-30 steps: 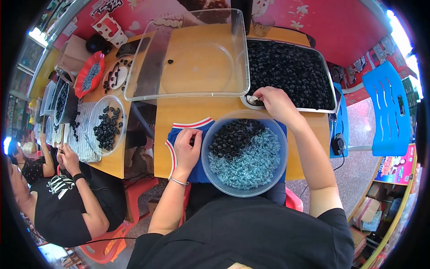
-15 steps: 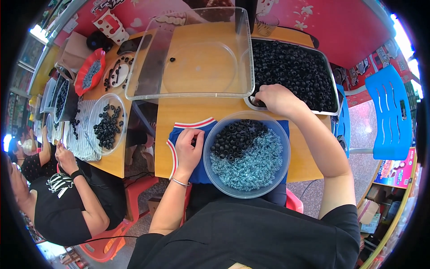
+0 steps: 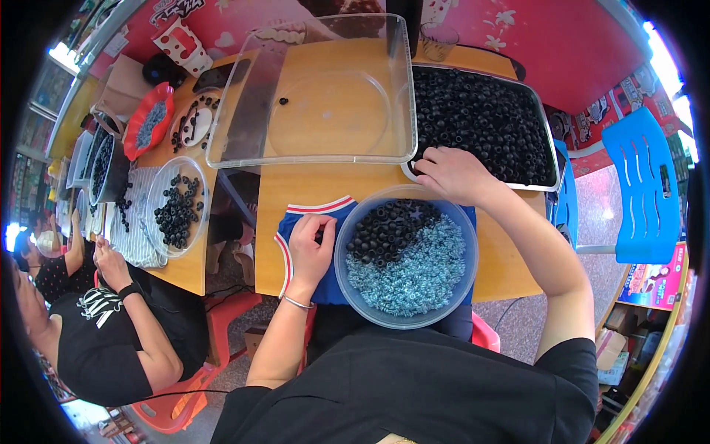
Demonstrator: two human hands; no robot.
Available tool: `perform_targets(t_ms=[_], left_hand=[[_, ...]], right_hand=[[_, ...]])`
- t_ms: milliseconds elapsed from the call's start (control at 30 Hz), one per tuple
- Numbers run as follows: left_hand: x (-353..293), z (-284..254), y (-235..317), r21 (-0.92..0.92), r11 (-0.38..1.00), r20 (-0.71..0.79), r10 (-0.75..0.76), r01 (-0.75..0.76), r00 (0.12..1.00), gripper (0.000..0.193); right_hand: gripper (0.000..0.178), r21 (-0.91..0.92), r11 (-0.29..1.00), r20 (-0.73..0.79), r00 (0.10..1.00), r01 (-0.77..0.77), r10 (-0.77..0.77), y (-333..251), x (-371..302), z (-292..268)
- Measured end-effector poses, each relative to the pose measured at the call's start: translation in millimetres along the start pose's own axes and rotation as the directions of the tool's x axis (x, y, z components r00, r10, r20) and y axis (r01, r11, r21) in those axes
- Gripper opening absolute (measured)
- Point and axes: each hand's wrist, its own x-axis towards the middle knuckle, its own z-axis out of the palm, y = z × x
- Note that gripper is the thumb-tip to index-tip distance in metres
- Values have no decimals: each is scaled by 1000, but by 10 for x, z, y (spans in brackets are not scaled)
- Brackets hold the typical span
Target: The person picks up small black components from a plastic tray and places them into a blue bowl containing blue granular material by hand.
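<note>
Right hand (image 3: pixel 457 176) has eased nearer the bowl (image 3: pixel 407 320).
Fingers curl at the tray's (image 3: pixel 536 186) near-left corner; left hand (image 3: pixel 310 240) curls over cloth (image 3: pixel 325 293); holds unclear. Beads (image 3: pixel 384 238) fill the bowl, desk's (image 3: pixel 510 259) near edge.

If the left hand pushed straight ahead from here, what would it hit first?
The left hand would probably meet the near rim of the clear plastic box, just past the blue cloth's striped edge; relative height is unclear.
</note>
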Motion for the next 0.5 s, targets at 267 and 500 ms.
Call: perform_targets(t_ms=[267, 500], left_hand=[[-5, 12, 20, -11, 998, 13, -62, 62, 998, 4], [5, 15, 33, 24, 998, 16, -59, 59, 998, 4]], right_hand=[[28, 164, 986, 112, 994, -5, -14, 57, 52, -8], [35, 171, 984, 156, 988, -41, 15, 70, 108, 44]])
